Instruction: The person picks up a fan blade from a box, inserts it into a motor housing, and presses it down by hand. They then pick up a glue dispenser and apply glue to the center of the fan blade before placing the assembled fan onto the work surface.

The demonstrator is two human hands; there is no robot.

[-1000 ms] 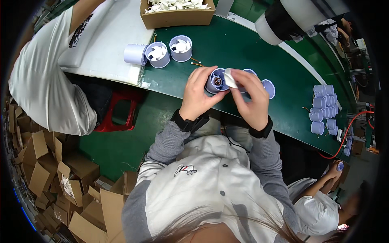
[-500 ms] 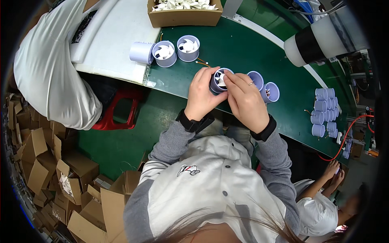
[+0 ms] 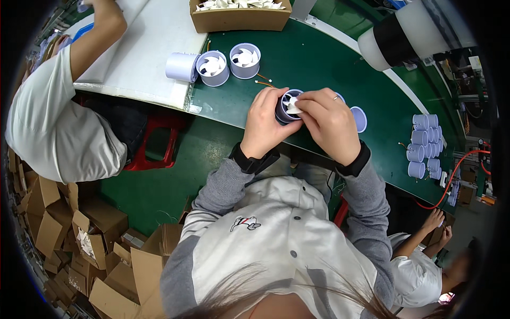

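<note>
My left hand [image 3: 264, 123] is wrapped round a short cylindrical fan housing [image 3: 280, 112], holding it with the round opening facing up at the bench's near edge. A white bladed fan wheel [image 3: 292, 103] sits in that opening. Thumb and fingertips of my right hand [image 3: 333, 125] pinch the wheel's middle from above. Partly hidden behind my right hand are lavender housings, one [image 3: 359, 119] showing its opening. Left of my hands stand two lavender housings with white fan wheels inside, one [image 3: 245, 60] beside the other [image 3: 213, 68]. Another housing [image 3: 180, 67] lies on its side.
A cardboard box [image 3: 241, 20] of white fan wheels stands at the far side of the green bench [image 3: 308, 58]. Several lavender housings [image 3: 419, 138] are grouped at right. A co-worker [image 3: 64, 122] sits at left near a red stool [image 3: 159, 141]; another [image 3: 417, 282] is at lower right.
My right hand has shifted slightly right, its fingers more bent over the fan wheel, and covers more of the housings behind. The co-worker at left has stretched an arm forward.
</note>
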